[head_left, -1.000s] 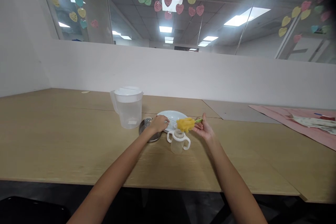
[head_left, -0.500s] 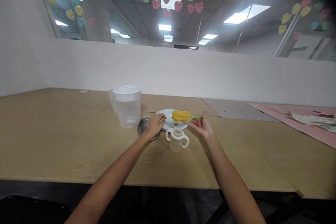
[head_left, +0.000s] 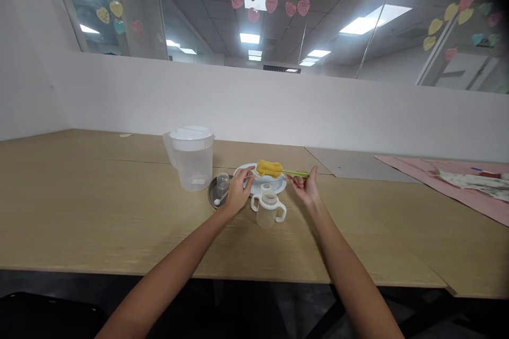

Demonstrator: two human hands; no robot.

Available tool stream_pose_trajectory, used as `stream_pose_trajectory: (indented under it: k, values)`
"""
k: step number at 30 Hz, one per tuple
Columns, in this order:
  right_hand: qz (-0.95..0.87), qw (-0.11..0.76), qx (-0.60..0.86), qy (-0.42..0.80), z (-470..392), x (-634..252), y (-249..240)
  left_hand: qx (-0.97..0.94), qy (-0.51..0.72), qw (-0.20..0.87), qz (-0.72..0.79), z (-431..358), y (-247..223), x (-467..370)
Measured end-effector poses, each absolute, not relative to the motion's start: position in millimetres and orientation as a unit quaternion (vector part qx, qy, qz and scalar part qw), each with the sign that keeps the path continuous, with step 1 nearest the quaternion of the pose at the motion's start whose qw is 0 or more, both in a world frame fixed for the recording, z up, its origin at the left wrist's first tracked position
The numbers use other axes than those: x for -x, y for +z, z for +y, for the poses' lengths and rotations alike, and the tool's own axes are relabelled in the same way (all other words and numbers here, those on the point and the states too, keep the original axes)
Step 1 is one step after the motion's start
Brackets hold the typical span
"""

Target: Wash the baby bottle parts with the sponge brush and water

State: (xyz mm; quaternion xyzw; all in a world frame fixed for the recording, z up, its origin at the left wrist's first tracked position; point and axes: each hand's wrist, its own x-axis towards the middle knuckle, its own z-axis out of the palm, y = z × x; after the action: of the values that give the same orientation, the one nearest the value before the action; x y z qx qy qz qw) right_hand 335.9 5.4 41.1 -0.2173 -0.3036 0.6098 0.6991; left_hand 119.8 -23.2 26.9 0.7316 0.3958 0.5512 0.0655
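A bottle brush with a yellow sponge head [head_left: 269, 169] and a green handle [head_left: 296, 174] is held level above the white plate [head_left: 243, 168]. The fingers of my right hand [head_left: 305, 185] are closed on the handle's end, thumb up. My left hand [head_left: 238, 190] pinches a small translucent piece [head_left: 255, 174] at the left end of the sponge; its shape is partly hidden. A clear baby cup with two white handles [head_left: 266, 214] stands open in front of the plate. A small pale ring-shaped part [head_left: 265, 187] is just behind it.
Left of my left hand is a dark round tray [head_left: 212, 193] with a clear cap [head_left: 222, 182] and a white-tipped thin stick [head_left: 218, 202]. A lidded clear pitcher [head_left: 193, 167] holding water stands behind it. A pink cloth [head_left: 433, 180] lies far right.
The brush has moved slightly left and up, its sponge now closer to my left hand. My left hand has turned, and the white-tipped stick on the tray has come into view.
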Motion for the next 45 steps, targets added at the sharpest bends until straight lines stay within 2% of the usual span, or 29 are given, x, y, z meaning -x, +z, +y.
stream_pose_trajectory:
  k: [8, 15, 20, 25, 28, 31, 37, 42, 45]
  values:
    - [-0.278, 0.734, 0.251, 0.566, 8.4, -336.3, 36.8, -0.697, 0.598, 0.095, 0.384, -21.6, 26.6, -119.1]
    - [-0.288, 0.745, 0.301, 0.520, 10.9, -337.5, 35.2, -0.689, 0.609, 0.062, 0.388, -20.6, 26.9, -117.5]
    - [-0.308, 0.722, 0.260, 0.562, 12.6, -340.4, 35.2, -0.698, 0.604, 0.068, 0.379, -18.8, 24.7, -117.2]
    - [-0.325, 0.735, 0.292, 0.519, 14.6, -341.9, 33.6, -0.686, 0.615, 0.073, 0.382, -16.4, 22.9, -117.6]
    - [-0.319, 0.731, 0.271, 0.539, 13.0, -342.0, 34.7, -0.686, 0.618, 0.074, 0.377, -16.5, 23.4, -117.8]
    - [-0.330, 0.708, 0.259, 0.568, 9.8, -340.5, 37.9, -0.690, 0.611, 0.064, 0.382, -18.0, 24.8, -117.3]
    - [-0.323, 0.743, 0.298, 0.504, 9.9, -340.5, 38.5, -0.712, 0.579, 0.043, 0.394, -21.2, 27.8, -114.8]
    - [-0.319, 0.720, 0.281, 0.549, 10.9, -341.8, 36.8, -0.711, 0.567, -0.006, 0.416, -21.6, 28.6, -114.5]
    - [-0.326, 0.726, 0.313, 0.518, 10.9, -341.1, 36.6, -0.707, 0.562, -0.009, 0.429, -19.9, 27.4, -114.7]
